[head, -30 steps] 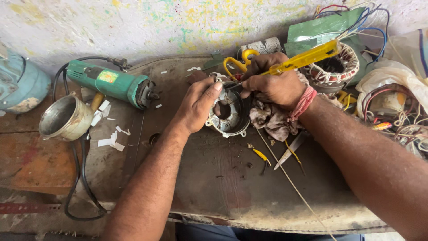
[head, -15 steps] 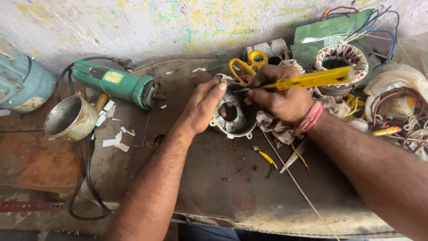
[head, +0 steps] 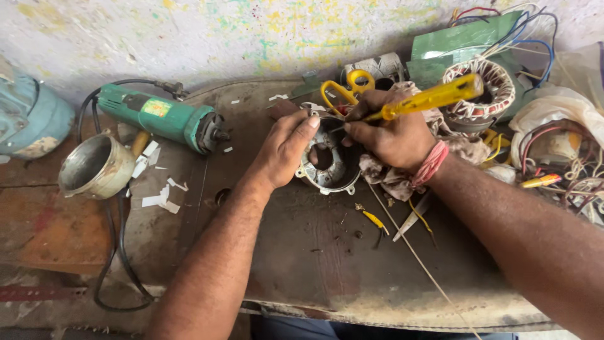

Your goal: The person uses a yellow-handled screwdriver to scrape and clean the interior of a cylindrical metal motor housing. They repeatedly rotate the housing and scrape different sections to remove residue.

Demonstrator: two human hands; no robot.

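Holding: right hand [head: 393, 135] is wrapped tight round a yellow-handled screwdriver [head: 428, 99], tip poked into the motor housing [head: 327, 165]
Left hand: left hand [head: 286, 146] rests on the housing's near-left rim, fingers curled over the top edge, gripping it steady
Housing spot: sits around the middle of the workbench [head: 302, 264], toward the far edge, touching a grubby rag [head: 390, 176] under the right wrist
Far edge: yellow scissors [head: 343, 88] just behind the hands, wound stator [head: 481, 88] off to the far right
Left side: green angle grinder [head: 167, 119] lying flat, metal cup [head: 97, 167] just beside it near the left edge
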